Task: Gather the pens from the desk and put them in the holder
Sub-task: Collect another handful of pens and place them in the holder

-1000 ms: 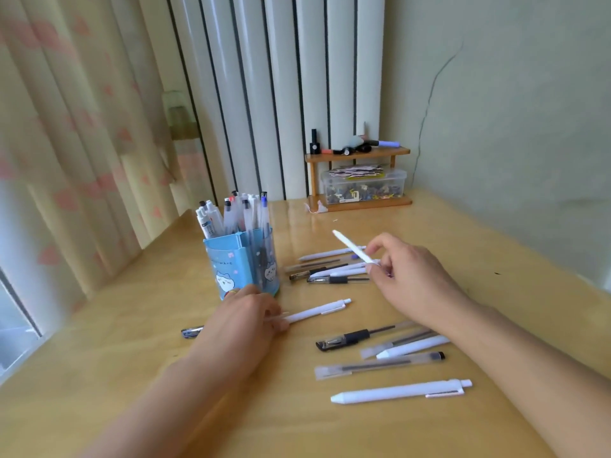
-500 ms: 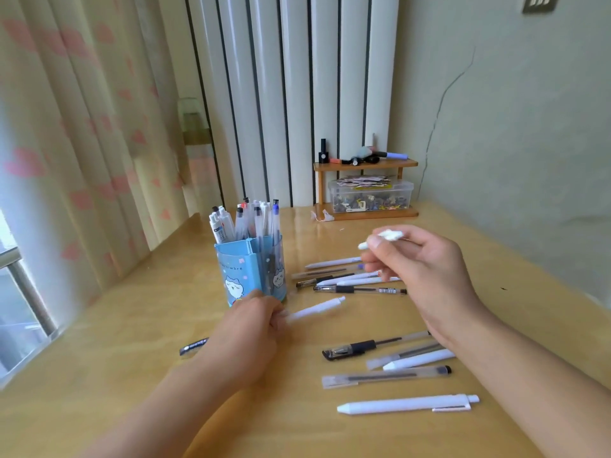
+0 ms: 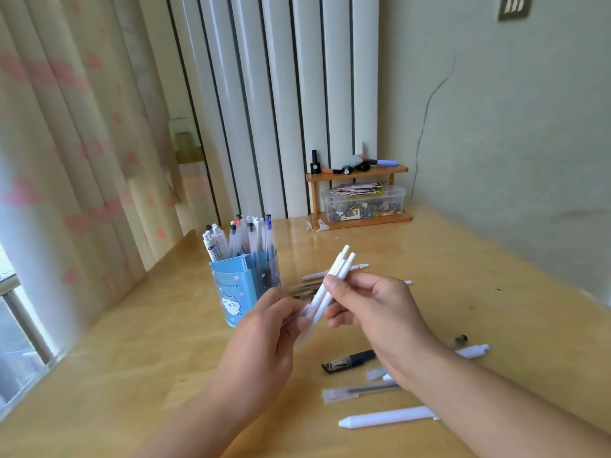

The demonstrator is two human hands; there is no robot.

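Note:
Both hands are raised above the wooden desk (image 3: 479, 292), meeting over its middle. My right hand (image 3: 373, 312) pinches two white pens (image 3: 334, 279) that point up and away. My left hand (image 3: 261, 345) grips the lower ends of the same bundle, which also includes a clear pen (image 3: 305, 310). The blue pen holder (image 3: 243, 292) with a cartoon face stands just left of the hands, full of upright pens. Loose pens lie on the desk: a black one (image 3: 347, 361), a clear one (image 3: 357, 391), a thick white one (image 3: 386, 418), and several more behind my hands (image 3: 312, 276).
A small wooden shelf (image 3: 358, 171) with a clear plastic box (image 3: 363, 203) stands at the back against the wall. Curtains hang on the left beside a window. The desk's left edge runs along the curtain.
My left hand lifted its white pen off the desk and brought it up to my right hand's pen. Both hands now hold the pens together above the desk.

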